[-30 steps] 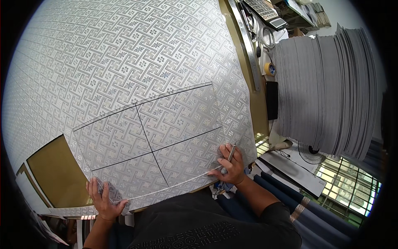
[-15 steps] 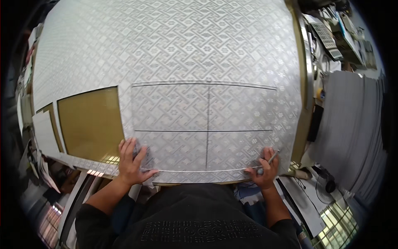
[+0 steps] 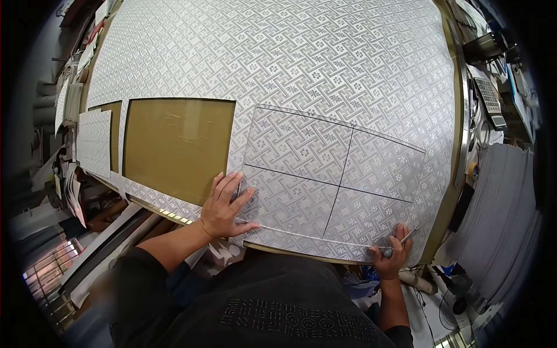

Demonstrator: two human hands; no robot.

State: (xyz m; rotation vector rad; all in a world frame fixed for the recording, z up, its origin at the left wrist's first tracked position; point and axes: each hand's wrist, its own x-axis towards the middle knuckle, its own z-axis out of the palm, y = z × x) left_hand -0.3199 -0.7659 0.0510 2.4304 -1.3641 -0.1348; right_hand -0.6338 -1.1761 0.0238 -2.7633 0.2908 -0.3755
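A large silver-white patterned sheet (image 3: 348, 58) covers the table. On its near part lies a clear rectangular template (image 3: 296, 191), marked with dark crossing lines and a dark double line along its far edge. My left hand (image 3: 223, 206) rests on the template's near left corner, fingers spread, thumb along the near edge. At the near right corner, my right hand (image 3: 391, 255) touches the template with its fingertips. A slim, silvery, pen-like tool (image 3: 409, 235) is gripped in that hand; whether it is a pen or a knife I cannot tell.
Left of the template, a rectangular opening (image 3: 174, 145) in the sheet bares the olive-gold tabletop. A loose patterned piece (image 3: 94, 142) lies farther left. Beyond the right edge are a tall grey stack (image 3: 493, 203), a calculator (image 3: 490, 101) and a dark cup (image 3: 484, 47).
The whole view has swung, so the table, template and hands appear tilted and farther right. Both hands stay at the same template corners, and the right still grips the tool.
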